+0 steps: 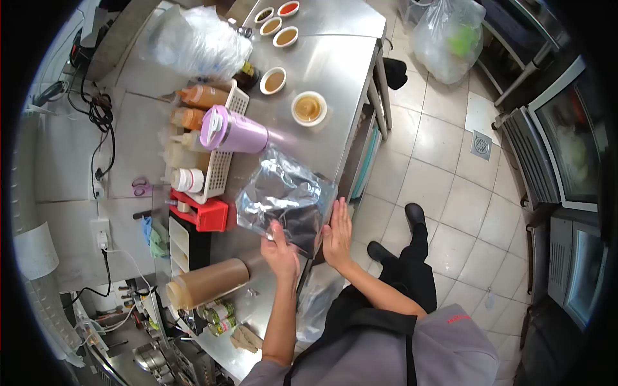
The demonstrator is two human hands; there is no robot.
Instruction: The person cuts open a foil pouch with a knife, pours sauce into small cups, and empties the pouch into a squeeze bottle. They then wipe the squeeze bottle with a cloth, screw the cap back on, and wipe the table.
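Note:
A shiny clear plastic bag point(283, 196) with a dark, flat area showing through it lies tilted over the steel counter's edge. My left hand point(280, 254) grips its near edge, the thumb pressed on top and the other fingers hidden underneath. Against the bag's right side, my right hand point(338, 235) is held flat with its fingers stretched out. I cannot make out whether the dark area is something inside or a reflection. Just beyond the bag, a lilac tumbler point(241, 133) lies within reach of it.
White basket point(235, 103) of sauce bottles, red container point(211, 215) and large brown bottle point(212, 282) line the counter's wall side. Several sauce cups, including one cup point(309, 108), stand farther along the counter point(335, 61). A tiled floor point(444, 186) and glass-door fridge point(566, 141) are at right.

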